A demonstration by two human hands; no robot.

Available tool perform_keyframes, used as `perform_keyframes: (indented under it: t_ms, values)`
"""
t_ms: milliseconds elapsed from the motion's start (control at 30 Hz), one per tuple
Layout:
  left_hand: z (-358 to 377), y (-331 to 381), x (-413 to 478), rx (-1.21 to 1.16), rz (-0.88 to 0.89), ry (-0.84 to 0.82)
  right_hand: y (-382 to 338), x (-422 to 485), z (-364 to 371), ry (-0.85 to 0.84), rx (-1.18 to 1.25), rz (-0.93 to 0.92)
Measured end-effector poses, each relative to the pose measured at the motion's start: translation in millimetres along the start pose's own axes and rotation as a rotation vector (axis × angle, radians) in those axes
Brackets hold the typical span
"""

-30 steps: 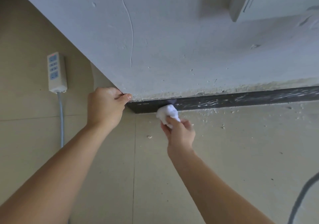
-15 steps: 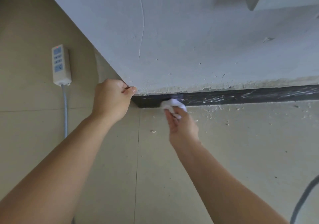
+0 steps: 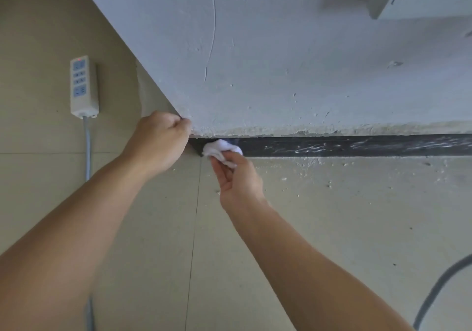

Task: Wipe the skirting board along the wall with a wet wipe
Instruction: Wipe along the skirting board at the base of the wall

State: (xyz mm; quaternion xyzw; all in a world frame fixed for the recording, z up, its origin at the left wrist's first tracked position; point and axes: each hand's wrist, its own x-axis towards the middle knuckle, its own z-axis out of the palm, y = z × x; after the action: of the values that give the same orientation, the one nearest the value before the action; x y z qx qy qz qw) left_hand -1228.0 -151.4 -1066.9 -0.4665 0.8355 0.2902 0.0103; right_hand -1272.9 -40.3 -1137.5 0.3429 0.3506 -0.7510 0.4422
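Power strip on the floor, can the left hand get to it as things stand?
Probably yes. The left hand is braced against the wall corner, and only bare floor tile lies between it and the power strip, so the way looks free.

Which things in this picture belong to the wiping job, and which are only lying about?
Part of the job: wet wipe, pinched by the right hand against the skirting board; left hand, resting at the wall corner.
Only lying about: power strip with its grey cable on the floor; dark cable at lower right.
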Motion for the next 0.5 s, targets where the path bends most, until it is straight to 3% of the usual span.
perform_keyframes:
  t_ms: [100, 233, 333, 500]
  values:
    - [1, -2, -2, 0.032, 0.033, -0.013, -22, -5, -33, 0.014, 0.155, 0.044]
    - [-1, -3, -1, 0.058, 0.072, -0.037, 17, -2, -35, -0.034, -0.203, 0.206]
    - [1, -2, -4, 0.049, 0.092, -0.026, 40, 17, -5, -0.01, -0.306, 0.092]
    - [7, -6, -7, 0.087, 0.125, 0.007, 12, 33, 4, 0.082, -0.381, -0.052]
